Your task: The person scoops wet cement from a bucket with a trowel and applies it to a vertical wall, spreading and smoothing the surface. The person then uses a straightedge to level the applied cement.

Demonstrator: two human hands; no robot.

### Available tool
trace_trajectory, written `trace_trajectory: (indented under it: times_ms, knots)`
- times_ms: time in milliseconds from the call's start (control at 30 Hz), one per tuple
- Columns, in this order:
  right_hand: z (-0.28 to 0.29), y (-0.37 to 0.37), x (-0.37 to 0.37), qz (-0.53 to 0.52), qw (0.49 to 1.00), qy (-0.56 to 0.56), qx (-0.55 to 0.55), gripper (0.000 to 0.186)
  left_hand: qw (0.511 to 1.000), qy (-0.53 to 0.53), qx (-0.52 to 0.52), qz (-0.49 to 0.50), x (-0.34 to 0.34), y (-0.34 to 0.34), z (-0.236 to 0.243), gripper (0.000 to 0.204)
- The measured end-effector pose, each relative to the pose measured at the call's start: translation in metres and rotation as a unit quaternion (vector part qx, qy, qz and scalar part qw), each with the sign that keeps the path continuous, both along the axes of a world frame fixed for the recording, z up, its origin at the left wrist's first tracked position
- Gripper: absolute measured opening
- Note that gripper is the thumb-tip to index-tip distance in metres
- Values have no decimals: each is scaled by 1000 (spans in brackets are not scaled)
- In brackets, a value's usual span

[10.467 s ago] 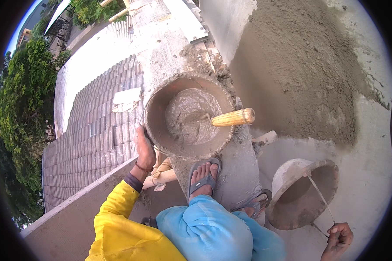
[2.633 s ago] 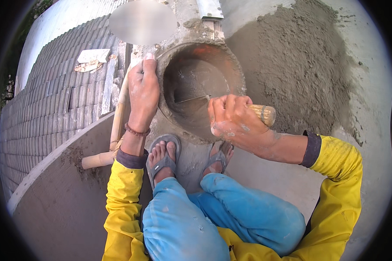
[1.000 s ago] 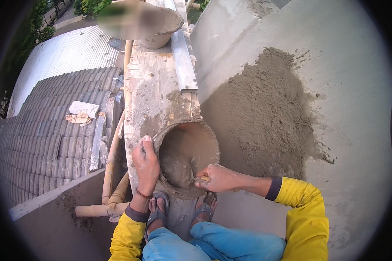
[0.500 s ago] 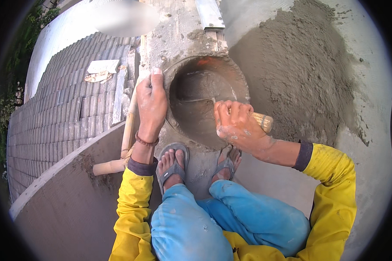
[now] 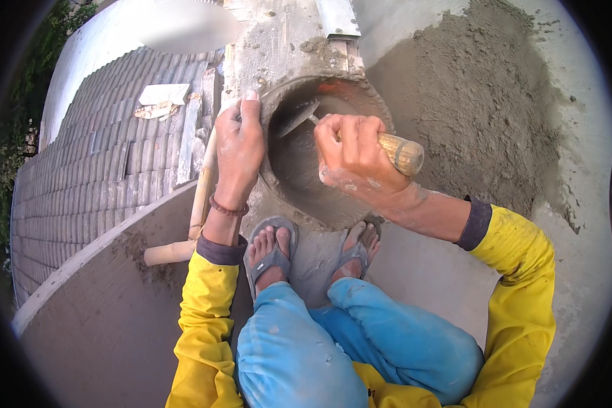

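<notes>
A round mortar bucket (image 5: 276,182), its wall coated in grey mortar, stands in front of my feet. My left hand (image 5: 240,146) is closed at its left side, thumb pointing away from me. A thin handle seems to run from the bucket into this grip, though the curled fingers are mostly hidden. My right hand (image 5: 360,160) is wrapped round the wooden handle of a trowel (image 5: 405,158). The trowel's metal blade (image 5: 298,120) is tilted inside the bucket, near its far left wall. Wet mortar (image 5: 306,166) lies in the bucket below the blade.
A large mortar heap (image 5: 469,102) spreads on the slab to the right. Bamboo poles (image 5: 170,253) lie left of my feet, beside a curved concrete wall edge (image 5: 109,245). Beyond it is a tiled roof (image 5: 102,183). A metal piece (image 5: 337,19) lies beyond the bucket.
My right hand has moved up and slightly left, lifting and tilting the trowel so its blade now shows near the bucket's far left wall. My left hand has shifted slightly away from me.
</notes>
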State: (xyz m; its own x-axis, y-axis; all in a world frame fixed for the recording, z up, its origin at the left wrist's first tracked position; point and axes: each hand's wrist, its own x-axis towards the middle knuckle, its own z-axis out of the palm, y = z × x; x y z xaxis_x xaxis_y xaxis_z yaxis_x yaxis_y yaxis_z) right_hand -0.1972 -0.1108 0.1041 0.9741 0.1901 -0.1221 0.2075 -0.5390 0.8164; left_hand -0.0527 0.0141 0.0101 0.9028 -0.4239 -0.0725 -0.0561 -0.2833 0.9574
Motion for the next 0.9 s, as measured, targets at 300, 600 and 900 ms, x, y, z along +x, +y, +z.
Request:
trace_trajectory:
  times_ms: [300, 600, 900]
  knots:
    - [54, -15, -44, -2, 968, 231, 98, 19, 998, 39, -42, 27, 2, -7, 1, 53]
    - [2, -22, -7, -183, 967, 174, 43, 33, 999, 29, -43, -5, -7, -15, 17, 50]
    - [53, -10, -55, -178, 916, 220, 284, 36, 998, 50, -30, 26, -19, -5, 11, 51]
